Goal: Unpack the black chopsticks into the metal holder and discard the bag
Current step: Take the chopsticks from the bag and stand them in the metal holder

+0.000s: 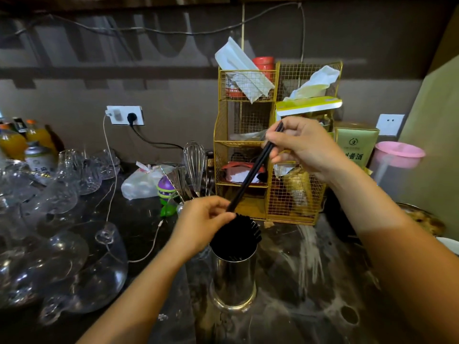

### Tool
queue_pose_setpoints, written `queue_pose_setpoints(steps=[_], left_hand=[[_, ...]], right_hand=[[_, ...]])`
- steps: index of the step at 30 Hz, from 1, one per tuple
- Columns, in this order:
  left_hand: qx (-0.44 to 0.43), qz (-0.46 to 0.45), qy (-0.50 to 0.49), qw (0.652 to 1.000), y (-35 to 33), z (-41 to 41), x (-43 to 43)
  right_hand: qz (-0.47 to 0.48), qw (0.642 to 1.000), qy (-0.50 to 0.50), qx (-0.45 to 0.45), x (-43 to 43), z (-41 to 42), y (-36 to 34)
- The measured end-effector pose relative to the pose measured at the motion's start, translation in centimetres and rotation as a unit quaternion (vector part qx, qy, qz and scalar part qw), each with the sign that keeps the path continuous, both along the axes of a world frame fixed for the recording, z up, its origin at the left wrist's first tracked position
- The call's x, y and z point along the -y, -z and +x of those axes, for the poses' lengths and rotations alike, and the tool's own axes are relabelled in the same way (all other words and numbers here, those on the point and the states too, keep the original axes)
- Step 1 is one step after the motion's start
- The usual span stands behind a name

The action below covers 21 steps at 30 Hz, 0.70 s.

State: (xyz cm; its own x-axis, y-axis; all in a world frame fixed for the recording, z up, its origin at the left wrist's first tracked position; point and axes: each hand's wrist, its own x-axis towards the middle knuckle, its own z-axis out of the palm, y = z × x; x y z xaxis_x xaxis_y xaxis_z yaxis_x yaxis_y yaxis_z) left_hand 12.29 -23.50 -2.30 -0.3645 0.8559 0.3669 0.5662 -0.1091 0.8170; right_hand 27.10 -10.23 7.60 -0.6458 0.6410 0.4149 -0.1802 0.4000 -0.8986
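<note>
While the dark marble counter (310, 281) fills the lower frame, a gold wire rack (273, 155) stands at its twelve o'clock edge, stuffed with tissues, packets and a red tin. Toward nine o'clock lies a crowd of clear glass bowls and cups (62, 244), with orange drink bottles behind them. At three o'clock from the rack sit a green box (356, 142) and a pink-lidded pitcher (397, 157).

Near the centre, slightly toward six o'clock, the metal holder (233, 276) stands upright on the counter, a dense bundle of black chopsticks (236, 234) fanning out of its mouth. The left hand (201, 219), at ten o'clock of the holder, has its fingers curled loosely over the top of the bundle, touching the stick ends. The right hand (303, 145), up at one o'clock, is closed in a pinch on the upper end of a few black chopsticks (253, 172) that slant down toward the left hand and the bundle. A wire whisk (195, 165) rises at eleven o'clock of the holder. No bag can be made out in either hand.
</note>
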Motion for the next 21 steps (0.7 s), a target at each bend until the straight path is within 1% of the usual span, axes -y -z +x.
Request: queue_pose_setpoints(steps=[2, 4, 8, 10, 15, 17, 21], left_hand=[[-0.045, 0.005, 0.016, 0.999, -0.4, 1.1, -0.9], [-0.070, 0.013, 0.028, 0.997, -1.3, 1.7, -1.9], [-0.063, 0.028, 0.043, 0.997, -3.4, 2.0, -4.2], [-0.055, 0.030, 0.054, 0.997, -4.1, 2.1, -5.1], [-0.042, 0.038, 0.050, 0.997, -3.5, 2.1, -6.7], [-0.041, 0.042, 0.036, 0.998, -2.7, 2.1, -6.8], [-0.034, 0.044, 0.021, 0.998, -1.7, 1.9, -6.9]], right_hand=[[0.020, 1.000, 0.010, -0.009, 0.2, 0.0, -0.3], [0.061, 0.998, 0.028, -0.008, 0.3, 0.1, -0.7], [0.165, 0.983, 0.068, 0.027, 0.6, -0.2, -0.7], [0.199, 0.974, 0.091, 0.049, 0.6, -0.6, -0.2], [0.235, 0.958, 0.127, 0.101, 0.6, -1.6, 2.5], [0.247, 0.954, 0.137, 0.103, 0.5, -1.8, 3.5], [0.237, 0.955, 0.149, 0.101, 0.2, -1.9, 4.2]])
